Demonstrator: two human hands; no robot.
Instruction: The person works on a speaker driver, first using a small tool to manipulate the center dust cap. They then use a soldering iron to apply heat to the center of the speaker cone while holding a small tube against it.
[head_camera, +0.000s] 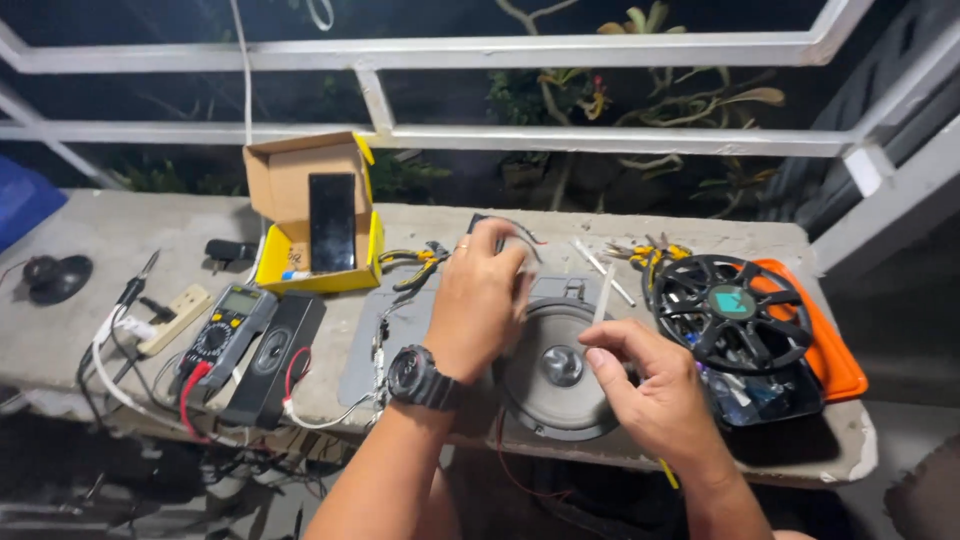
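We're looking at a round grey speaker (560, 375) lying flat, cone up, near the concrete ledge's front edge, its shiny dome at the centre. A thin white stick (603, 293) stands tilted over its upper right rim. Behind it a thin black wire (520, 232) loops off a small dark part.

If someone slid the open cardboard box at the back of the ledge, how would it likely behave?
The cardboard box probably slides easily, since thin card looks light. Its raised flaps would likely flex if gripped. The dark phone leaning upright inside might topple when the box is nudged.
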